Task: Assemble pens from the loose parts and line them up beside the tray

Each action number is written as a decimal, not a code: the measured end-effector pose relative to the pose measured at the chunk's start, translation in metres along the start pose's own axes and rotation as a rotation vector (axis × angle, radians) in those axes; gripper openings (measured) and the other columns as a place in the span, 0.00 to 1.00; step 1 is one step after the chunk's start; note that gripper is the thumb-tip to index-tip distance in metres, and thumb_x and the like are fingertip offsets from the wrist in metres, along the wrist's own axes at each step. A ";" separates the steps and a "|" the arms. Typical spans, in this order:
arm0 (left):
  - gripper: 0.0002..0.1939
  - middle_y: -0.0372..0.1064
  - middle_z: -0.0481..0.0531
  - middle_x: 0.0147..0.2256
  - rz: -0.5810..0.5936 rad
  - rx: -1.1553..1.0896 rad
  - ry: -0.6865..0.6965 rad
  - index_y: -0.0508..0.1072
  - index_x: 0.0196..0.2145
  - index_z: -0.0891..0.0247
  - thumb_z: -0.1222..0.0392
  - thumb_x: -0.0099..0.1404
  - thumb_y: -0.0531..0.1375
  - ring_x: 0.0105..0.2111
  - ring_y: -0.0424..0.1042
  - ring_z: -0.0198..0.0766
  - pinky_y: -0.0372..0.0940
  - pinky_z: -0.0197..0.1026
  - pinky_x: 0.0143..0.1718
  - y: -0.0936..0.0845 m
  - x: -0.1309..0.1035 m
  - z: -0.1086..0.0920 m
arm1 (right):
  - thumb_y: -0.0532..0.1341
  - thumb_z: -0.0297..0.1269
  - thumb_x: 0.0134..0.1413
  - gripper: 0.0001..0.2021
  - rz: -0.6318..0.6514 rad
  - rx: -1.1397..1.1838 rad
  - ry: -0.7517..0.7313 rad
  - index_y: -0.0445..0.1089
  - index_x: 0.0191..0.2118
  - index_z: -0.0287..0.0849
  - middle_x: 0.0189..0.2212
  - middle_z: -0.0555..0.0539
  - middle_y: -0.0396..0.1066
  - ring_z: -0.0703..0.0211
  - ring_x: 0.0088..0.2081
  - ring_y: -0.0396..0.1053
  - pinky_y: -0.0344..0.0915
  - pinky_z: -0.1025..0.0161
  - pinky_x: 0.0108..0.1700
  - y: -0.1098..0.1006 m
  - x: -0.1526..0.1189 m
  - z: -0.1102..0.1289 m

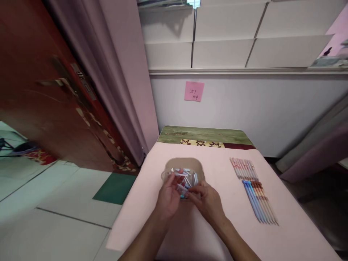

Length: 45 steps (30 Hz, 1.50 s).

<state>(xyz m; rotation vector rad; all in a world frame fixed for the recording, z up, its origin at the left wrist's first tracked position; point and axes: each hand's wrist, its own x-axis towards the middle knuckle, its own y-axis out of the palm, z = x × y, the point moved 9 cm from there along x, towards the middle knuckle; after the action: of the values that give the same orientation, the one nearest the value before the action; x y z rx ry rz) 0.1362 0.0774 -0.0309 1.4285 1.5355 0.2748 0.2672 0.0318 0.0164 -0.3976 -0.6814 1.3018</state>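
Both hands are over a beige plastic basket (pixel 199 165) on the table. Loose slim pen parts (pixel 187 180), white, pale blue and clear, lie inside it. My left hand (pixel 169 197) is palm up, its fingers closed on a pale pen part (pixel 179 174) that lies across the fingertips. My right hand (pixel 208 199) pinches the end of a clear pen barrel (pixel 182 188), which also rests against the left fingers. The fingers partly hide both pieces, so I cannot tell their exact shape.
On the table's right lie a row of pinkish pens (pixel 244 169) and a row of blue and brown-topped pens (pixel 260 201). Pink cloth (pixel 141 214) covers the table. A pink note (pixel 194 91) is on the wall behind. A brown door (pixel 54 83) stands at left.
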 end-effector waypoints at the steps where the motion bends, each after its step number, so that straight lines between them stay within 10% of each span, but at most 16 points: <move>1: 0.08 0.77 0.56 0.33 -0.031 -0.017 0.034 0.74 0.33 0.69 0.67 0.65 0.55 0.28 0.74 0.35 0.69 0.35 0.29 -0.005 0.002 -0.009 | 0.64 0.42 0.50 0.07 -0.016 0.026 0.025 0.78 0.30 0.47 0.23 0.51 0.69 0.61 0.25 0.67 0.58 0.66 0.28 -0.007 -0.001 -0.009; 8: 0.08 0.77 0.58 0.32 -0.088 -0.021 0.107 0.72 0.30 0.69 0.68 0.66 0.55 0.27 0.75 0.35 0.72 0.36 0.31 -0.016 0.012 -0.028 | 0.63 0.48 0.50 0.14 -0.315 0.575 0.273 0.67 0.34 0.42 0.20 0.53 0.67 0.64 0.21 0.64 0.60 0.69 0.22 -0.060 -0.003 -0.049; 14: 0.07 0.77 0.61 0.31 -0.086 -0.001 0.057 0.72 0.32 0.71 0.70 0.65 0.55 0.28 0.77 0.38 0.74 0.40 0.33 -0.012 0.008 -0.010 | 0.67 0.43 0.46 0.13 -0.191 0.654 0.205 0.71 0.35 0.40 0.25 0.50 0.72 0.64 0.25 0.66 0.64 0.68 0.26 -0.032 -0.005 -0.017; 24: 0.10 0.77 0.61 0.30 -0.134 0.006 0.132 0.71 0.30 0.71 0.69 0.67 0.53 0.29 0.77 0.38 0.73 0.40 0.35 -0.025 0.012 -0.039 | 0.62 0.50 0.51 0.17 -0.060 0.936 0.352 0.69 0.35 0.39 0.22 0.50 0.68 0.64 0.22 0.63 0.62 0.67 0.24 -0.003 0.004 -0.040; 35: 0.01 0.77 0.61 0.34 -0.003 0.116 0.163 0.70 0.33 0.69 0.69 0.62 0.58 0.31 0.77 0.40 0.73 0.44 0.37 -0.006 -0.002 -0.016 | 0.58 0.40 0.57 0.08 -0.175 0.321 0.020 0.71 0.35 0.41 0.30 0.47 0.73 0.60 0.30 0.69 0.64 0.68 0.29 -0.026 -0.003 0.009; 45: 0.03 0.77 0.59 0.33 0.023 0.154 0.197 0.70 0.32 0.67 0.67 0.59 0.62 0.31 0.77 0.40 0.73 0.42 0.38 0.004 -0.010 -0.015 | 0.57 0.40 0.58 0.09 -0.181 0.297 0.013 0.71 0.34 0.42 0.27 0.48 0.72 0.60 0.29 0.70 0.65 0.67 0.29 -0.025 -0.001 0.006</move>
<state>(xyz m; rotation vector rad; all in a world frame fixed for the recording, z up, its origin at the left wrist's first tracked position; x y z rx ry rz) 0.1260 0.0764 -0.0158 1.5783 1.7310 0.3249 0.2820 0.0240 0.0361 -0.1000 -0.4909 1.2040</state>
